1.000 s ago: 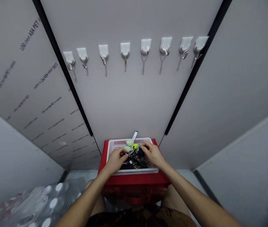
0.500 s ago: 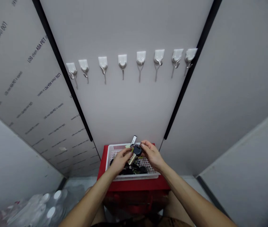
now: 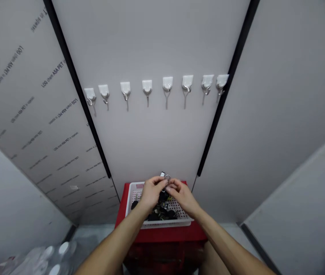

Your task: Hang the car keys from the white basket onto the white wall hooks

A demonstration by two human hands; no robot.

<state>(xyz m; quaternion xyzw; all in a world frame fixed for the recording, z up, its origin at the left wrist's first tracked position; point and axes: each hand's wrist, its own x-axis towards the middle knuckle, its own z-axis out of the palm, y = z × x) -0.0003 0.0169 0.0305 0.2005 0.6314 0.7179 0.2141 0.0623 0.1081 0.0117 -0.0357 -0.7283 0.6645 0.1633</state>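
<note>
A metal key ring (image 3: 167,177) shows above my fingertips, over the basket. My left hand (image 3: 151,192) is closed, its thumb and fingers pinching the ring from the left. My right hand (image 3: 183,195) is closed on the right side of the same ring, with bent fingers. A small white tag with a dark end (image 3: 162,174) sticks up behind my left fingertips. Whatever hangs from the ring is mostly covered by my hands. Below lies a pile of dark keys and key fobs (image 3: 162,214) in a white perforated plastic basket (image 3: 166,224).
The basket stands on a red stool (image 3: 176,235) against a white panel wall. Several white adhesive hooks (image 3: 147,86) run in a row across that panel. Black strips (image 3: 219,103) edge it. Clear plastic bottles with white caps (image 3: 64,248) stand on the floor at lower left.
My hands have come closer together around the key ring. The dark fob and key that hung between them are now largely hidden. The view has tilted slightly upward.
</note>
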